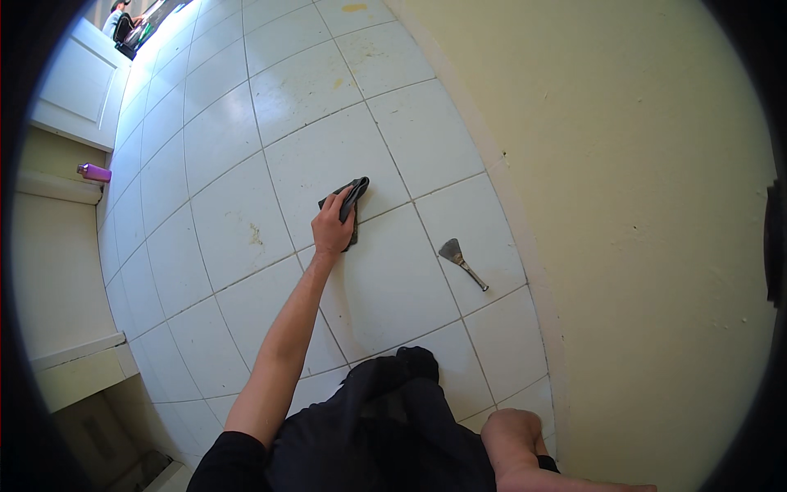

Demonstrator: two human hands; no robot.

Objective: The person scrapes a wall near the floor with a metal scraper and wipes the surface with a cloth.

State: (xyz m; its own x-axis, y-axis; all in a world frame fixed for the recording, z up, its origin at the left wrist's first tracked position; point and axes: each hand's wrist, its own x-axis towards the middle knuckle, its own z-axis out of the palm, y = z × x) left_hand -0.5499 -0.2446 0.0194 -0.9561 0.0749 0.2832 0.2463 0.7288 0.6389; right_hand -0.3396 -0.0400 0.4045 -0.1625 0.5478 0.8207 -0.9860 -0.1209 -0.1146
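Black fabric of your clothing (pixel 377 435) bunches in soft, matte folds at the near end of the floor (pixel 393 283). Beside it, toward the floor's right edge, a bent bare limb (pixel 512 443) shows; whether your right hand is part of it, and what its grip is, I cannot tell.

Toward the floor's right edge, in the outermost row of tiles, a scraper (pixel 464 265) lies flat: fan-shaped dull grey blade pointing away from you, slim straight handle slanting back toward the wall (pixel 631 221).

Your left hand (pixel 332 225) reaches out over the middle of the floor, fingers curled and closed on a dark cloth (pixel 354 199). Grey-black and limp, it is folded into a thick pad, with a looped fold at the far end and a thinner flap spreading toward you across a grout line.

Glossy pale tiles carry a brownish, crusty smear (pixel 256 234) left of your hand. Farther along, by the floor's left edge, are a smooth purple bottle (pixel 96 172) and a white panelled door (pixel 78 86); at the far left corner, another person (pixel 120 18).
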